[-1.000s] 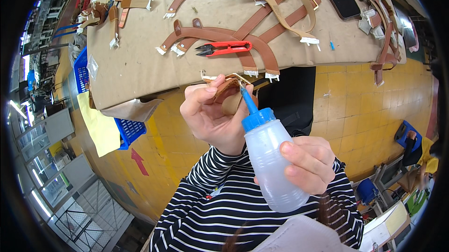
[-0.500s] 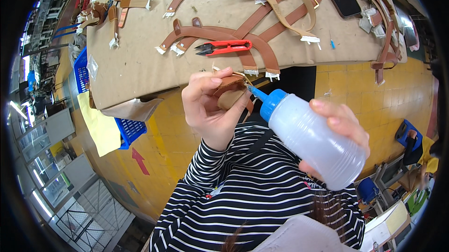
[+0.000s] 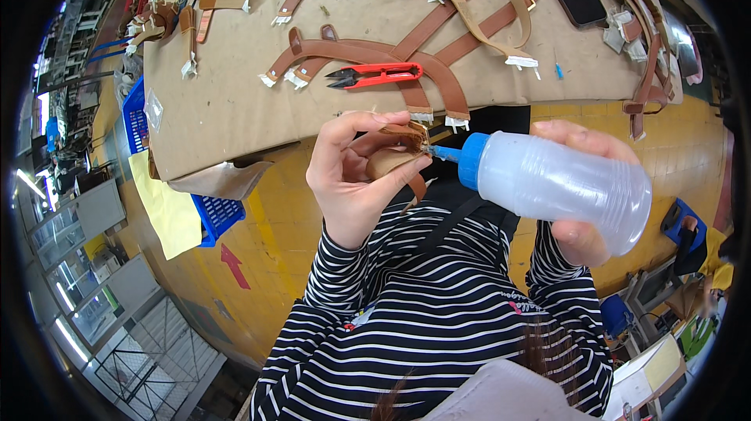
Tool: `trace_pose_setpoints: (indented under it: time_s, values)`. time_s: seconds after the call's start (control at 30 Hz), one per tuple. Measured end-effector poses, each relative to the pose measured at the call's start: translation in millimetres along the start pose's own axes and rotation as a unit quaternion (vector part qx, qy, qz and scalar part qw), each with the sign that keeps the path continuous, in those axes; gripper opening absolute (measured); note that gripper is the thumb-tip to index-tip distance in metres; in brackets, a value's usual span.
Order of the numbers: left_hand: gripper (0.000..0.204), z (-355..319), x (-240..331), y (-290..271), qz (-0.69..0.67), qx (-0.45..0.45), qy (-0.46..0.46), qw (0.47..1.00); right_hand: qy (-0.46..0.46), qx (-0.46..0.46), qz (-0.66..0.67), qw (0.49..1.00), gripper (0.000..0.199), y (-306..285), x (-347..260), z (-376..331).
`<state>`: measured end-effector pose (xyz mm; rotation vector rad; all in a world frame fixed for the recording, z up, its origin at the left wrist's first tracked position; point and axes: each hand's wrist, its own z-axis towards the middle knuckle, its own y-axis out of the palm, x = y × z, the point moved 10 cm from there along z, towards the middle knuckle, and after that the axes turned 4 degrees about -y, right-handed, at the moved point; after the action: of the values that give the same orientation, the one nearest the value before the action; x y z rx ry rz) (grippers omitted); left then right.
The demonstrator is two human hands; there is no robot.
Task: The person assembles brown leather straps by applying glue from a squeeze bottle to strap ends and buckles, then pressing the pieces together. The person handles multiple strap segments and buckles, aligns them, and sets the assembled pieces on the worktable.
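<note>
Leather strap piece (image 3: pixel 391 157) was pinched in the left hand (image 3: pixel 356 179), held up over the tabletop (image 3: pixel 227 100) edge, while the right hand (image 3: pixel 583 186) was wrapped around the squeeze bottle (image 3: pixel 559 186), its blue nozzle touching the folded end. Looked mid-gluing to me; plenty of straps (image 3: pixel 368 53) were lying flat by the red snips (image 3: pixel 379 75). Couldn't see any glue, fingers hid the joint.

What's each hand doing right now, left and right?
Left hand: closed, pinching a brown leather strap.
Right hand: closed around a squeeze bottle, nozzle at the strap.
</note>
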<state>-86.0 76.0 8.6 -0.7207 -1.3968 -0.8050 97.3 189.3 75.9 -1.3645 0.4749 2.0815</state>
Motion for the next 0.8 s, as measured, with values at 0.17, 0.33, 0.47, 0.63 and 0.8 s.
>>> trace_pose_setpoints:
  time_s: [0.17,0.33,0.47,0.63,0.8]
  values:
    - [0.055,-1,0,0,-0.060,0.015,-0.019,0.998,-0.088,0.071,-0.138,0.984,0.064,7,-25,2]
    - [0.057,-5,-7,-5,-0.090,0.065,-0.052,0.993,-0.112,0.091,-0.233,0.962,0.035,28,-50,-6]
    - [0.057,-6,-7,-7,-0.095,0.079,-0.053,0.991,-0.176,0.091,-0.219,0.955,0.023,41,-60,-14]
    - [0.058,-5,-1,-9,-0.103,0.084,-0.038,0.990,-0.229,0.100,-0.192,0.949,0.021,45,-61,-22]
    - [0.058,-7,1,-9,-0.117,0.094,-0.044,0.988,-0.246,0.110,-0.179,0.946,0.019,47,-63,-25]
